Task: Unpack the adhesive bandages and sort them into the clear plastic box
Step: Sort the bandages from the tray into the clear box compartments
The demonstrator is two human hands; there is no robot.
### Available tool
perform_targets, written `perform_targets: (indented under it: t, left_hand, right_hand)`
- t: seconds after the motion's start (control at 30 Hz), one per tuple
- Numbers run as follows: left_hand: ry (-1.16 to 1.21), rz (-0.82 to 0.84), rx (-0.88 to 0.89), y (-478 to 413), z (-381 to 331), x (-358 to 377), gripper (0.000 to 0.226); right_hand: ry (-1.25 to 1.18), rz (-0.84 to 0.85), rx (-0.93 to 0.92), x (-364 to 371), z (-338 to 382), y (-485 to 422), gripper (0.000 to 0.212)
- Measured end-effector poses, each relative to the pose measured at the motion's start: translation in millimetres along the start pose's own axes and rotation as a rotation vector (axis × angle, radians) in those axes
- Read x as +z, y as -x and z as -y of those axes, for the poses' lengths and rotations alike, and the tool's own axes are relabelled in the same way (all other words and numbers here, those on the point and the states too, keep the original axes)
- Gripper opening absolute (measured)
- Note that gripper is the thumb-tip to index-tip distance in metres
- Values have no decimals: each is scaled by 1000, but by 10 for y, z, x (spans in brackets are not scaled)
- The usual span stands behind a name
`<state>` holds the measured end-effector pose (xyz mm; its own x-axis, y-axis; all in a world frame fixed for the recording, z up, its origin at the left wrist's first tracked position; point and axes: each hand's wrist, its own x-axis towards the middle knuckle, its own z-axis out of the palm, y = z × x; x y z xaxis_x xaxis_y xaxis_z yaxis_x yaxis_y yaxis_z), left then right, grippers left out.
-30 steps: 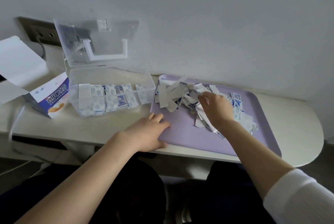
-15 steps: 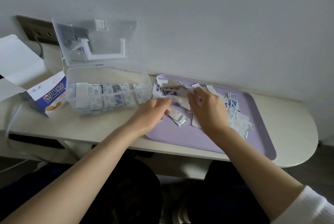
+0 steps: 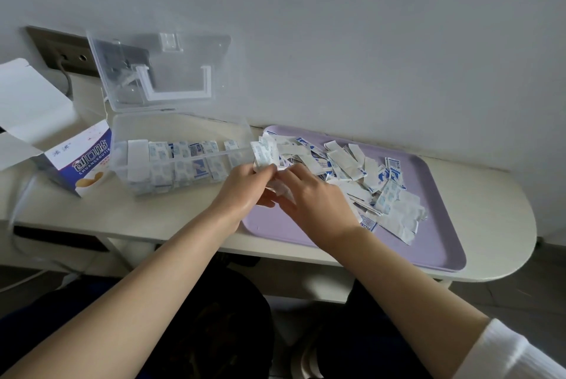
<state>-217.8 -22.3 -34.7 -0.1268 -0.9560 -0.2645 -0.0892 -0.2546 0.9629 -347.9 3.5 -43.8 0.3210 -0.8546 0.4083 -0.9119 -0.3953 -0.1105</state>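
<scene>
The left hand (image 3: 245, 192) and right hand (image 3: 318, 201) pinch bandages (image 3: 265, 153) (tray's (image 3: 428, 241) left end); clear box (image 3: 190, 130) lies leftward, nearer the left hand.

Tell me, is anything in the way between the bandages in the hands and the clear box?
Nothing visible is. The left hand and right hand pinch bandages beside the right end of the clear plastic box; its lid stands open against the wall.

One clear plastic box (image 3: 122, 173), one purple tray (image 3: 428, 228), one opened carton (image 3: 88, 161). Two hands: left hand (image 3: 245, 187), right hand (image 3: 312, 198). Bandages (image 3: 343, 164): dozens, heaped and overlapping, too many to count.
</scene>
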Motion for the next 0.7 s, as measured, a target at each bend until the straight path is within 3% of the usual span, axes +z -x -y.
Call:
perform_targets:
  t: [0.13,0.3,0.43,0.6,0.7]
  left_hand:
    - [-90,-73,32,-30,48,-52,22]
    - [-408,62,152,-39,81,-27,27]
    - [-558,106,252,-6,90,4,18]
    - [-748,3,471,11,84,1,29]
    - [-718,2,493,-9,107,-1,10]
  right_hand:
    - [-65,116,12,-40,12,4,39]
    - [-135,76,149,-118,-97,-58,50]
    - [-89,42,151,-144,-141,-66,63]
    - [-2,-7,71,-86,-140,-45,49]
    - [-36,110,135,-107,-131,-37,33]
